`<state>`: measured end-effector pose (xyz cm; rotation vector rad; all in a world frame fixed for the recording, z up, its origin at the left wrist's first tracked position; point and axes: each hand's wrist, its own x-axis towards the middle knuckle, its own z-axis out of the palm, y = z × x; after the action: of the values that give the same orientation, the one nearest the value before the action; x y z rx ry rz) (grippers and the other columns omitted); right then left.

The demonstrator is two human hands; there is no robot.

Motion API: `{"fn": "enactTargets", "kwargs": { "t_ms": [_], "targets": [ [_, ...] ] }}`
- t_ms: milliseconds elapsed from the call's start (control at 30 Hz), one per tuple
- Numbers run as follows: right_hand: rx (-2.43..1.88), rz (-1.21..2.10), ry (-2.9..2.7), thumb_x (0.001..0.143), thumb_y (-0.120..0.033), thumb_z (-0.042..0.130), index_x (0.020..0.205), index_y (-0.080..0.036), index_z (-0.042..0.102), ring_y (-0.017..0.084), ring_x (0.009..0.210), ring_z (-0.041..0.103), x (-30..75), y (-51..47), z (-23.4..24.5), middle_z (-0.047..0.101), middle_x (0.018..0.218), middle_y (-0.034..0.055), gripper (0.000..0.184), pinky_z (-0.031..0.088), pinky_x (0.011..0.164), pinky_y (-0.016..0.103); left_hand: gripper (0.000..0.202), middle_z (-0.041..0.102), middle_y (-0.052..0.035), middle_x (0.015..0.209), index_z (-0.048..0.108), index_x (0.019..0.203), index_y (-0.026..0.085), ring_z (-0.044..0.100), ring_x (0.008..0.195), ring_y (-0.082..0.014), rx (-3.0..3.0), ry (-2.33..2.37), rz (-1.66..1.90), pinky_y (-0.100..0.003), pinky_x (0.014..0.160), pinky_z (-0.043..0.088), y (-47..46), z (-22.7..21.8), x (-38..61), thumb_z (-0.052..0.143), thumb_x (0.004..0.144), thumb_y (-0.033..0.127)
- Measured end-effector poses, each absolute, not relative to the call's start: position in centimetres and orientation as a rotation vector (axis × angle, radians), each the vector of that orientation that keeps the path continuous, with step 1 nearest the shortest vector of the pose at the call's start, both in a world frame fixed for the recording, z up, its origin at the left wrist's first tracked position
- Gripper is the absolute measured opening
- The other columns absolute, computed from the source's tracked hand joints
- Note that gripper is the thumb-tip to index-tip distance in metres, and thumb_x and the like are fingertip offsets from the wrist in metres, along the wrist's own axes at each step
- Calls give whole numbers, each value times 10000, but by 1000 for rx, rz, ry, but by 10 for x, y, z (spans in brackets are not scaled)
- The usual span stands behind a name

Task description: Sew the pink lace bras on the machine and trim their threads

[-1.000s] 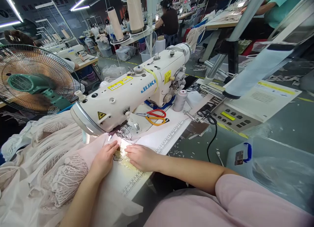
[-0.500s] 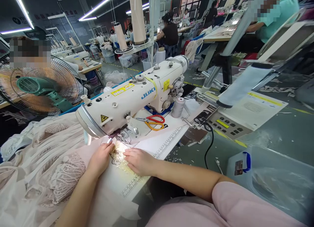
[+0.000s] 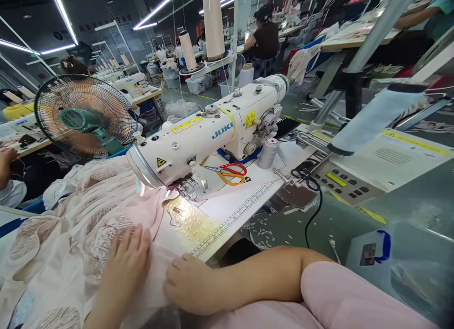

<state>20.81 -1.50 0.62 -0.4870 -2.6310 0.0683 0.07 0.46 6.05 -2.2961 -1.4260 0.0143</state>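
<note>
My left hand [image 3: 129, 255] lies flat with fingers stretched out on pale pink garment fabric [image 3: 156, 206], beside a lace panel [image 3: 109, 234]. At the front edge of the table, my right hand [image 3: 189, 284] is closed, its curled fingers on the near edge of the fabric; the fingertips are hidden. Both hands are apart from the white sewing machine [image 3: 198, 139]. Part of the pink fabric reaches under the machine's head. Shiny clear tape [image 3: 187, 217] covers the tabletop in front of the needle area.
Scissors with red and orange handles [image 3: 232, 173] lie on the machine bed near a grey thread cone [image 3: 268, 154]. A control box [image 3: 372, 163] stands right, above a clear plastic bin [image 3: 407, 262]. A fan [image 3: 85, 116] stands left; people sit at machines behind.
Both hands have left the needle area and come back toward me. My left hand has flattened onto the fabric; my right has curled at the table edge. The view has shifted left.
</note>
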Motion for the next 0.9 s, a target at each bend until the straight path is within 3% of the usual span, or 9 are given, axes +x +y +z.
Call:
{"fn": "enactTargets", "kwargs": {
  "t_ms": [133, 233, 333, 400, 500, 633, 700, 800, 900],
  "targets": [
    [-442, 173, -2697, 775, -223, 604, 744, -175, 592, 191, 649, 518, 219, -12, 15, 599, 751, 55, 58, 369, 513, 309, 454, 567, -276, 1232, 487, 1284, 93, 531, 1138, -437, -2060, -1466, 33, -683, 957, 312, -41, 55, -29, 428, 866, 262],
    [-416, 222, -2703, 780, -201, 595, 771, -178, 599, 177, 677, 535, 224, -6, 23, 612, 764, 37, 25, 392, 552, 298, 406, 680, -183, 972, 542, 1222, 116, 645, 923, -345, -2096, -1450, 108, -622, 950, 365, -51, 44, -35, 374, 855, 149],
    [-404, 221, -2682, 820, -162, 545, 843, -152, 608, 172, 720, 552, 233, 1, 41, 633, 808, 61, 68, 426, 622, 287, 405, 691, -108, 767, 589, 1141, 132, 667, 743, -284, -2198, -1510, 36, -530, 876, 462, -51, 50, -28, 324, 834, 130],
    [-440, 265, -2697, 832, -133, 523, 888, -133, 609, 172, 713, 557, 246, 6, 60, 640, 822, 80, 103, 431, 616, 274, 409, 700, -107, 790, 572, 1153, 143, 669, 698, -270, -2167, -1723, -181, -429, 720, 530, -49, 71, -21, 316, 843, 214],
    [-493, 518, -2646, 893, -153, 478, 939, -131, 604, 159, 740, 571, 278, 15, 93, 649, 856, 77, 136, 447, 638, 247, 478, 711, -65, 851, 519, 1237, 217, 682, 703, -249, -2115, -2240, -447, -317, 538, 524, -44, 115, -10, 374, 848, 453],
    [-448, 1070, -2505, 922, -187, 469, 931, -141, 609, 109, 729, 563, 318, 41, 121, 628, 811, 7, 147, 450, 658, 194, 560, 721, -67, 993, 646, 1062, 225, 644, 1011, -295, -2316, -2783, -683, -345, 762, 555, -29, 143, 4, 576, 679, 627],
    [-489, 1267, -2534, 908, -201, 504, 920, -134, 622, 91, 660, 545, 325, 60, 120, 597, 733, -26, 136, 430, 591, 172, 492, 723, -81, 1011, 682, 973, 202, 650, 1001, -289, -2214, -3066, -941, -368, 806, 550, -24, 131, 7, 548, 726, 606],
    [-813, 1070, -2595, 867, -175, 570, 842, -141, 645, 100, 640, 551, 317, 83, 107, 594, 694, -28, 86, 414, 569, 178, 450, 740, -85, 909, 686, 945, 179, 690, 867, -257, -1921, -3262, -1301, -388, 793, 556, -22, 94, -3, 440, 835, 539],
    [-1152, 667, -2449, 891, -76, 472, 827, -126, 629, 154, 750, 581, 300, 83, 94, 635, 805, 60, 177, 430, 664, 239, 458, 746, -65, 818, 689, 889, 188, 693, 820, -256, -1939, -3175, -1148, -385, 771, 553, -19, 66, -32, 430, 826, 560]
  ]
}}
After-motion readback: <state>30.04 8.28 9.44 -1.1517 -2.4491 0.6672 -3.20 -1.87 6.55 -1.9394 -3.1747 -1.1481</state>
